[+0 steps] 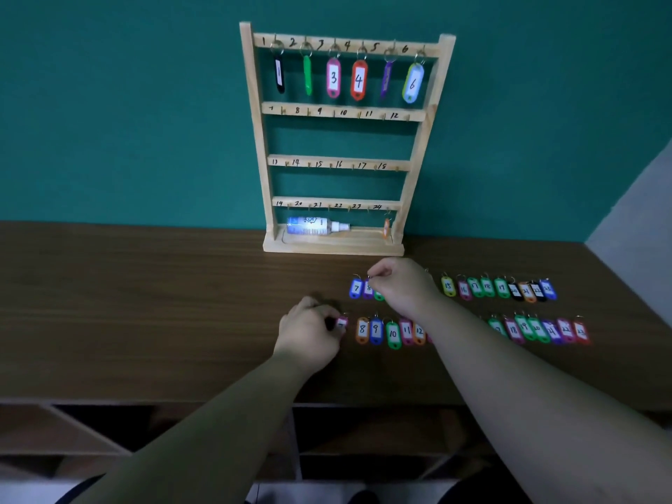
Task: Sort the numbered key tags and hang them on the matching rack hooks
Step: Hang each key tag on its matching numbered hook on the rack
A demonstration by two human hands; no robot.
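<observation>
A wooden key rack stands against the teal wall, its hooks numbered 1 to 24. Tags 1 to 6 hang on the top row, among them the pink tag 3 and the red tag 4. An orange tag hangs at hook 24. Two rows of coloured numbered tags lie on the brown table. My left hand pinches a pink tag at the left end of the near row. My right hand pinches the ring of the purple tag 8 in the far row, beside the blue tag 7.
A small spray bottle lies on the rack's base. The table's front edge runs below my forearms, with open shelf compartments underneath. The table ends at the right, where a pale floor shows.
</observation>
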